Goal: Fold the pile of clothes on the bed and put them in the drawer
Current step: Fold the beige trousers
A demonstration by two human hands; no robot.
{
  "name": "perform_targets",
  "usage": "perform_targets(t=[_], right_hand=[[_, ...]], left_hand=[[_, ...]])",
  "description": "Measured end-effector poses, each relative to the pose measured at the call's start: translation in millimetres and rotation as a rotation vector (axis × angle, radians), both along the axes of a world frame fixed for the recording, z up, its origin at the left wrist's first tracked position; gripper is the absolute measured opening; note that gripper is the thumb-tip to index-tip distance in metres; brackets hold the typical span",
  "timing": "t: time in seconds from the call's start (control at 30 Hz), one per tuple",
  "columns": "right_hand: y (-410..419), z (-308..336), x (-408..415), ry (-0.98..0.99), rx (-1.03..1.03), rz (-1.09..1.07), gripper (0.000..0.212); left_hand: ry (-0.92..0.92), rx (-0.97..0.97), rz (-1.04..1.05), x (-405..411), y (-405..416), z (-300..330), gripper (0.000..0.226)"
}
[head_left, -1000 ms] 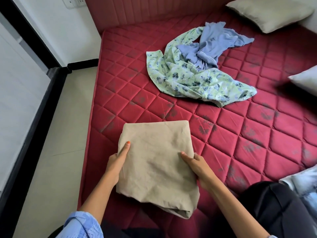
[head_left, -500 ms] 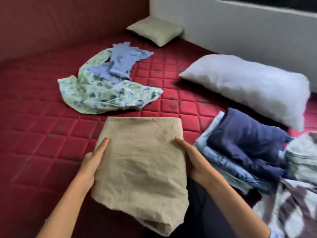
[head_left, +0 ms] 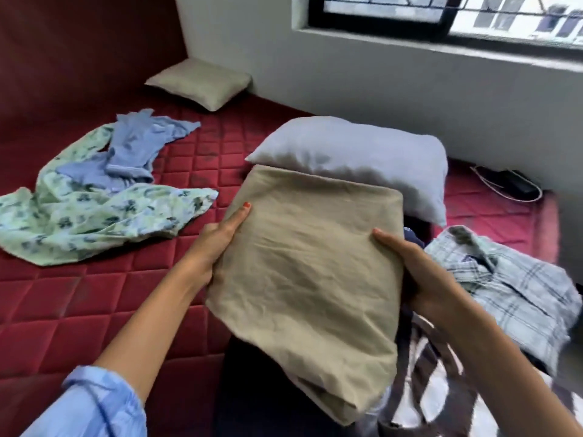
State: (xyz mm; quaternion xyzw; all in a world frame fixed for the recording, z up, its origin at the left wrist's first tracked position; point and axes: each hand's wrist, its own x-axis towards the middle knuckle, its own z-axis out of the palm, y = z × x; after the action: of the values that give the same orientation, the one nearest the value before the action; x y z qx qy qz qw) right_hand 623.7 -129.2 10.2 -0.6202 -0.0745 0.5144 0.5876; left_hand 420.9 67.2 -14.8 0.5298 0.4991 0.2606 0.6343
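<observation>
**Folded cloth swings right toward the stack**

Carried rightward since a second ago, the beige cloth (head_left: 312, 272) now hangs above the person's lap and the clothes to the right, no longer flat on the bed (head_left: 94, 298). Both hands hold it by its sides: the left hand (head_left: 214, 244) clamps the left edge, thumb on top, and the right hand (head_left: 419, 272) grips the right edge with the thumb over the fold. Its near end sags and the lower layers bulge loose.

Judging from this, the step is setting the folded piece onto the folded stack. To do it well, keep both grips level, support the drooping near edge so the layers do not slip apart, and lower it flat rather than dropping it.

2 garments remain unfolded on the bed, the floral cloth (head_left: 104, 216) and the blue top (head_left: 135, 146) lying on it. A plaid shirt (head_left: 511, 279) lies at the right, by the pillow (head_left: 356, 156).
</observation>
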Motion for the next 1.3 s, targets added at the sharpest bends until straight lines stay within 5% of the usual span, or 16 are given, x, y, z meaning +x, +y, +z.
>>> perform_targets(t=[0.27, 0.67, 0.87, 0.97, 1.1, 1.3], right_hand=[[-31, 29, 84, -0.071, 0.023, -0.115, 0.042], [-76, 38, 123, -0.043, 0.11, -0.193, 0.026], [-79, 56, 140, -0.071, 0.272, -0.262, 0.032], [-69, 50, 137, -0.057, 0.246, -0.232, 0.026], [-48, 21, 132, -0.012, 0.136, -0.215, 0.026], [-21, -43, 135, 0.021, 0.016, -0.162, 0.024]], left_hand=[[-0.049, 0.02, -0.151, 112, -10, 22, 0.051], [-0.017, 0.122, -0.313, 166, -37, 56, 0.04], [0.013, 0.313, -0.509, 181, -33, 97, 0.059], [0.05, 0.323, -0.474, 182, -24, 89, 0.074], [0.11, 0.219, -0.353, 179, -14, 63, 0.034], [0.269, 0.176, -0.272, 178, 9, 5, 0.049]])
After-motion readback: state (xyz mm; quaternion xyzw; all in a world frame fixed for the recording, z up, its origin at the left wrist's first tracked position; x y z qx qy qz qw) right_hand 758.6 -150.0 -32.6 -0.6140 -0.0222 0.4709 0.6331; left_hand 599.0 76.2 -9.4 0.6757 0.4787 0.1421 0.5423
